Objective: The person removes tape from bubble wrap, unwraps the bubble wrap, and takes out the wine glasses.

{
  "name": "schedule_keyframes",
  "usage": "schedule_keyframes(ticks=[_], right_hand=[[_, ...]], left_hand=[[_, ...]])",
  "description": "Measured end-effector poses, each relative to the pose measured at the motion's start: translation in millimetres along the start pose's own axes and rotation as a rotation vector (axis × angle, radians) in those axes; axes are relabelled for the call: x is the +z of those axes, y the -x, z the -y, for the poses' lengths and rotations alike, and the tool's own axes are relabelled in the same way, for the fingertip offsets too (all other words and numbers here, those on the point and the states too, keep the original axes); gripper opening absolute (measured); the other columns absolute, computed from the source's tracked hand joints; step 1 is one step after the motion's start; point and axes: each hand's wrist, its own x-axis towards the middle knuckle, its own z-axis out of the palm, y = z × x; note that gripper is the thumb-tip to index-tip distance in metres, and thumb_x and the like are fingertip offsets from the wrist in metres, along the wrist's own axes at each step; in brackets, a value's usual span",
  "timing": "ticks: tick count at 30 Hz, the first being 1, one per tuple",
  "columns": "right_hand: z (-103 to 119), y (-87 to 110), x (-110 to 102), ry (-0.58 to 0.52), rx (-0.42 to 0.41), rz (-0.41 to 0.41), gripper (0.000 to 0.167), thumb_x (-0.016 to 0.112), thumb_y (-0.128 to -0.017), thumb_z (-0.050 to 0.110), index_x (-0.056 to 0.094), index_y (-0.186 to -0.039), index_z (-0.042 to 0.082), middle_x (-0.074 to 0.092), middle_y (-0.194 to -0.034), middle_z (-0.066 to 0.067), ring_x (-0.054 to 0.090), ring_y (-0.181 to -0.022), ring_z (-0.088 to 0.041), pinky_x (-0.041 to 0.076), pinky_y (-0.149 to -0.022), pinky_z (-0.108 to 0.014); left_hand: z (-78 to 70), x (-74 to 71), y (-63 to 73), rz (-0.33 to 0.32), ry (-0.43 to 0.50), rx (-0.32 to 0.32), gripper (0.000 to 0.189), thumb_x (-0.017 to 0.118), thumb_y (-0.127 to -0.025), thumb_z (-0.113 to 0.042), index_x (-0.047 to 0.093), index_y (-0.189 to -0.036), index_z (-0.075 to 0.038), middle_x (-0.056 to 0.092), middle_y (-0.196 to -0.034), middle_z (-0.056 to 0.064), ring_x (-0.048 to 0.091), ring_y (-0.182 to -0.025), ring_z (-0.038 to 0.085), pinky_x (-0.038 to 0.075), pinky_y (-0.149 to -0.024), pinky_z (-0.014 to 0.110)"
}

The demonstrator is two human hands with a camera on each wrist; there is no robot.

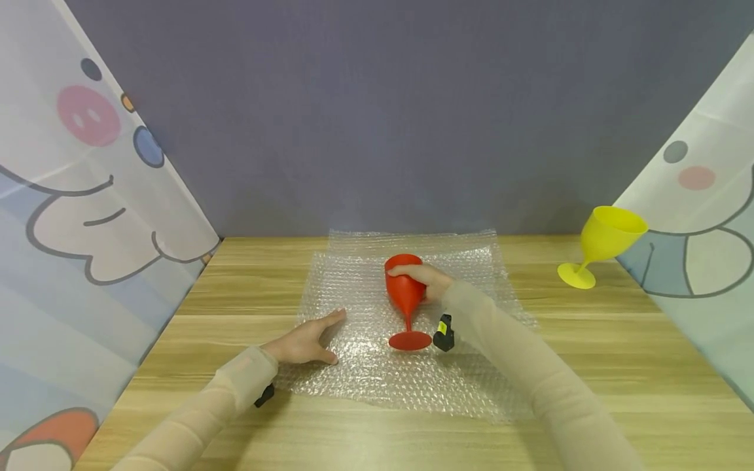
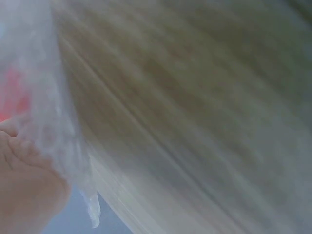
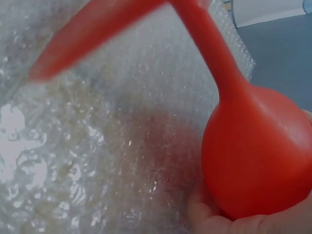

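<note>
A red goblet [image 1: 406, 294] is tilted over a sheet of bubble wrap [image 1: 353, 288] on the wooden table. My right hand [image 1: 432, 280] grips its bowl, with the round foot toward me. In the right wrist view, the fingers [image 3: 214, 222] wrap around the red bowl, and the stem and foot extend toward the upper left. My left hand [image 1: 305, 340] is at the sheet's left edge, fingers extended and thumb spread apart. In the left wrist view, the clear wrap covers part of that hand [image 2: 29, 185], hiding its fingertips.
A yellow goblet [image 1: 609, 235] stands at the table's far right, near the printed side curtain [image 1: 695, 242]. Behind the wooden table [image 1: 247, 281] rises a plain grey wall [image 1: 377, 118]. Another cartoon-printed curtain [image 1: 118, 216] borders the left side.
</note>
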Motion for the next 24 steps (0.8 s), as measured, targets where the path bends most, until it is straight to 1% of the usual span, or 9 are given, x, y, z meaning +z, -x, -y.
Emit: schedule_keyframes(ticks=[7, 9, 12, 16, 17, 19, 24], right_hand=[[-1.9, 2.1, -1.8, -0.102, 0.012, -0.002, 0.075, 0.071, -0.076, 0.026, 0.027, -0.133, 0.005, 0.043, -0.127, -0.016, 0.053, -0.101, -0.033, 0.054, -0.080, -0.039], [-2.0, 2.9, -2.5, -0.140, 0.024, 0.006, 0.075, 0.071, -0.076, 0.025, 0.026, -0.133, 0.007, 0.043, -0.127, -0.016, 0.052, -0.102, -0.033, 0.053, -0.080, -0.039], [-1.4, 4.6, -3.6, -0.174, 0.011, 0.037, 0.074, 0.069, -0.077, 0.022, 0.025, -0.134, 0.008, 0.042, -0.127, -0.016, 0.051, -0.103, -0.033, 0.052, -0.082, -0.040], [-0.4, 7.0, -7.2, -0.170, -0.039, 0.067, 0.071, 0.068, -0.079, 0.023, 0.027, -0.134, 0.006, 0.042, -0.128, -0.015, 0.050, -0.105, -0.032, 0.052, -0.085, -0.040], [-0.5, 7.2, -8.3, -0.184, -0.038, 0.069, 0.070, 0.068, -0.079, 0.023, 0.027, -0.133, 0.007, 0.043, -0.128, -0.015, 0.050, -0.105, -0.032, 0.051, -0.086, -0.040], [-0.3, 8.1, -9.9, -0.200, -0.045, 0.066, 0.068, 0.068, -0.079, 0.021, 0.028, -0.132, 0.007, 0.044, -0.127, -0.014, 0.051, -0.106, -0.032, 0.051, -0.086, -0.041], [0.5, 7.8, -11.0, -0.183, -0.078, 0.029, 0.067, 0.068, -0.079, 0.020, 0.029, -0.132, 0.008, 0.047, -0.125, -0.013, 0.051, -0.106, -0.032, 0.051, -0.085, -0.041]], left_hand=[[1.6, 1.2, -0.5, -0.005, -0.001, 0.000, 0.094, 0.076, -0.070, -0.016, 0.021, -0.145, -0.004, 0.012, -0.153, 0.012, 0.011, -0.141, 0.030, 0.013, -0.114, 0.048], [2.2, 1.3, -0.5, -0.003, 0.003, -0.001, 0.094, 0.076, -0.070, -0.016, 0.021, -0.145, -0.004, 0.011, -0.153, 0.012, 0.011, -0.141, 0.030, 0.013, -0.114, 0.048], [3.4, 1.4, -0.9, 0.000, 0.012, -0.002, 0.095, 0.076, -0.070, -0.017, 0.020, -0.145, -0.004, 0.011, -0.153, 0.012, 0.010, -0.141, 0.030, 0.013, -0.114, 0.048], [4.2, 1.7, -0.9, 0.006, 0.034, 0.002, 0.095, 0.076, -0.070, -0.018, 0.020, -0.145, -0.004, 0.010, -0.154, 0.012, 0.009, -0.141, 0.031, 0.012, -0.114, 0.049], [4.2, 1.8, -0.8, 0.009, 0.041, 0.002, 0.094, 0.076, -0.071, -0.017, 0.019, -0.145, -0.004, 0.009, -0.154, 0.012, 0.009, -0.141, 0.030, 0.012, -0.114, 0.049], [4.3, 1.9, -0.5, 0.012, 0.052, 0.002, 0.094, 0.075, -0.071, -0.017, 0.019, -0.145, -0.004, 0.008, -0.154, 0.012, 0.008, -0.141, 0.030, 0.012, -0.114, 0.049], [3.9, 0.8, 0.5, 0.014, 0.044, 0.004, 0.095, 0.076, -0.071, -0.018, 0.019, -0.146, -0.004, 0.008, -0.154, 0.012, 0.008, -0.141, 0.030, 0.012, -0.114, 0.049]])
